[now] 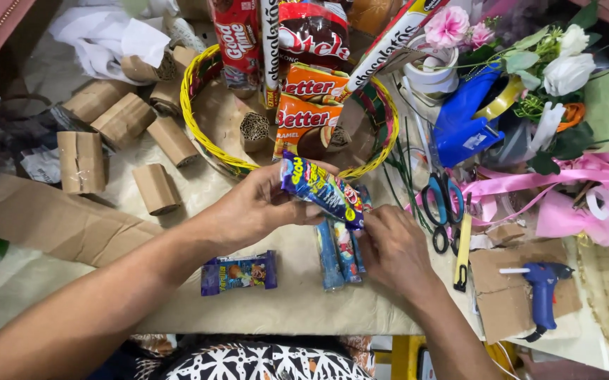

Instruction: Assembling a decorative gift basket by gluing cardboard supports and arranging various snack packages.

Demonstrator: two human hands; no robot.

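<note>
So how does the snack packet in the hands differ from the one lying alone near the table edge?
The held packet is long and slim, raised off the table between the left hand and right hand. The lone packet is shorter and squarer, lies flat, untouched. The held one looks brighter blue, the lone one purplish. Both are colourful printed wrappers.

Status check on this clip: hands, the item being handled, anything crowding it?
Left hand grips blue snack packet. Right hand pinches packet's lower end, above more packets on table. Yellow-rimmed basket close behind; scissors to the right.
</note>
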